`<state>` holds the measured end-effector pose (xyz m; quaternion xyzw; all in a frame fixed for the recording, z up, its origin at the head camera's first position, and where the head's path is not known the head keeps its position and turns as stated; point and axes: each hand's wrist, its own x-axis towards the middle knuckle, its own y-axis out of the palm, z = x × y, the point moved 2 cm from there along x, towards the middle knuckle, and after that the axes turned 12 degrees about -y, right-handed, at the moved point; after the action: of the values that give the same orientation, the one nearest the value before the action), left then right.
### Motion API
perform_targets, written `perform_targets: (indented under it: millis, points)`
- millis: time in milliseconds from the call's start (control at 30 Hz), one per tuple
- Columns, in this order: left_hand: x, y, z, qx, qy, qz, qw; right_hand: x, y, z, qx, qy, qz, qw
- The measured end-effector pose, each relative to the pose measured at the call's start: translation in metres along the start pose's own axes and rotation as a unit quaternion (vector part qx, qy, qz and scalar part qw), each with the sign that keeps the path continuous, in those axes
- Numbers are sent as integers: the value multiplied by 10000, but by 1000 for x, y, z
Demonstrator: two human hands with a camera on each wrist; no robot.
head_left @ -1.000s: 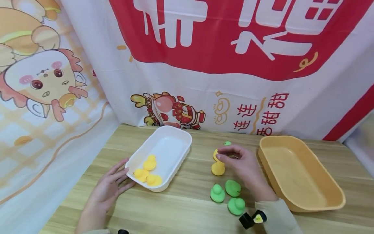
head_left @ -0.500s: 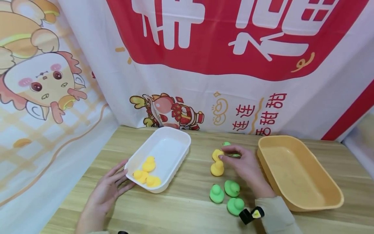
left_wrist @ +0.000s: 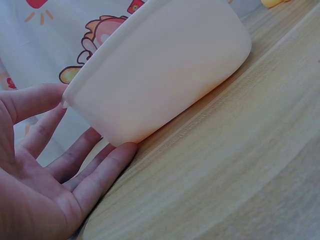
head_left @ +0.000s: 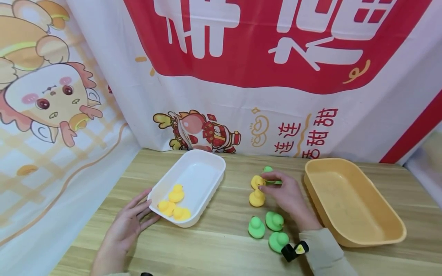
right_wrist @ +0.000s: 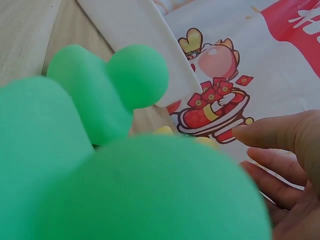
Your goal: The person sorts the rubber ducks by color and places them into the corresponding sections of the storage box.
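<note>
My left hand (head_left: 129,216) touches the near left corner of a white plastic tray (head_left: 210,191); in the left wrist view its fingers lie against the rim and outer wall. Inside the tray are a yellow toy duck (head_left: 176,193) and two more beside it. My right hand (head_left: 283,189) is over a yellow duck (head_left: 257,181), thumb and fingertips parted near its head. In the right wrist view nothing shows between those fingertips. Another yellow duck (head_left: 257,199) stands just nearer me. Behind the right hand a green duck (head_left: 267,169) is partly hidden.
Three green ducks, one of them a green duck (head_left: 256,227), sit close together below the right hand. An orange-tan tub (head_left: 355,203) stands on the right. A printed curtain (head_left: 241,99) hangs behind the wooden table (head_left: 179,249).
The right hand has shifted only slightly, and the yellow duck beneath its fingers has turned a little. The left hand and the tray hold their place.
</note>
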<state>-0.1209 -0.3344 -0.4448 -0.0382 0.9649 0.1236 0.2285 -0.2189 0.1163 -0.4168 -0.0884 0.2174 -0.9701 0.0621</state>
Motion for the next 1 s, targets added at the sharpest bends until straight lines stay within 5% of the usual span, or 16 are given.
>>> perform_targets:
  millis: [1000]
  points:
    - [-2,2,0,-35,-90,-209,9997,-9,10,-7,-796,-496,611,9937]
